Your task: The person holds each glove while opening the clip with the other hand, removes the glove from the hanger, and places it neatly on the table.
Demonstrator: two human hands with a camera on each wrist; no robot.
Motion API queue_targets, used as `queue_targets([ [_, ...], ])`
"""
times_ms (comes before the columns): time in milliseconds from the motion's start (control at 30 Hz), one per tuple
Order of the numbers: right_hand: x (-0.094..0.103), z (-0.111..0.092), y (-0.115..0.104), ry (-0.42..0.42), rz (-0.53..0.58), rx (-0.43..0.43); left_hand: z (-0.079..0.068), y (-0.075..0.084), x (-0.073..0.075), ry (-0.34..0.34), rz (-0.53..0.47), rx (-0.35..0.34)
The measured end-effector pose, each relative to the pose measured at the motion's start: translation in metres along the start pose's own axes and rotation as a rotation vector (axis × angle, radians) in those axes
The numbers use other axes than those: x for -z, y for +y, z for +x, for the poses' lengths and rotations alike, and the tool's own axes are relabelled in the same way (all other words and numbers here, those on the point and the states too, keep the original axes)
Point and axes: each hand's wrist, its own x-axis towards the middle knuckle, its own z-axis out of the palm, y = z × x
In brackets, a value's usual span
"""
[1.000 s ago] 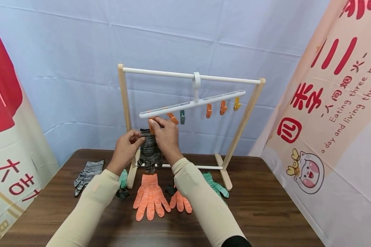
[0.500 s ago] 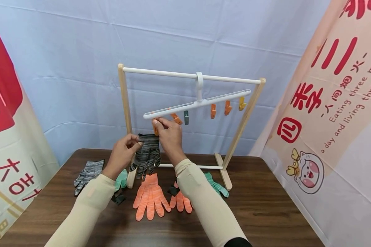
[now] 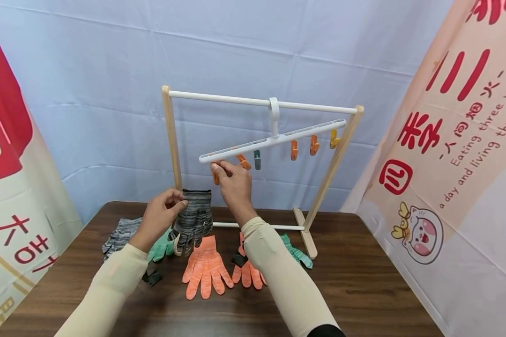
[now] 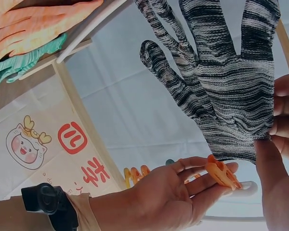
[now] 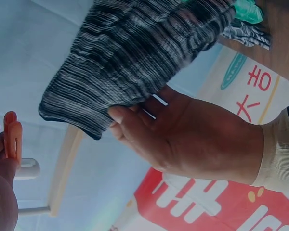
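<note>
My left hand point(image 3: 160, 213) pinches a black-and-grey striped knit glove point(image 3: 197, 210) at the side of its cuff, and the glove hangs fingers down. In the right wrist view, the thumb and fingers of that hand point(image 5: 183, 130) grip the cuff edge. My right hand point(image 3: 236, 189) holds an orange clothespin point(image 3: 215, 176) under the left end of a white hanger point(image 3: 274, 140). A gap separates the clothespin point(image 4: 222, 174) from the glove cuff in the left wrist view. The hanger tilts, left end low.
The hanger hooks over the white rod point(image 3: 219, 98) of a wooden-legged rack. Several orange, green and yellow clothespins hang along it. On the brown table point(image 3: 354, 281) lie orange gloves point(image 3: 206, 271), green gloves point(image 3: 297, 252) and another grey striped glove point(image 3: 122, 234).
My left hand and the striped glove have moved down and left, away from the orange clothespin. The hanger, with my right hand on the clothespin, has shifted slightly right.
</note>
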Motion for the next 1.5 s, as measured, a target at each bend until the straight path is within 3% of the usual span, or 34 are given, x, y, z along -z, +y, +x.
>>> queue_targets([
  [433, 0.001, -0.003, 0.0, -0.005, 0.018, -0.009, -0.018, -0.014, 0.011, -0.006, 0.03, 0.021],
  [767, 0.0, -0.003, -0.001, -0.01, 0.012, -0.012, -0.037, -0.019, 0.019, -0.024, 0.043, 0.115],
  [1000, -0.001, -0.003, -0.002, 0.0, 0.019, -0.021, -0.051, -0.026, 0.026, -0.038, 0.046, 0.136],
  [1500, -0.001, -0.001, 0.002, -0.002, 0.017, -0.015, -0.067, -0.052, 0.031, -0.076, 0.034, 0.227],
])
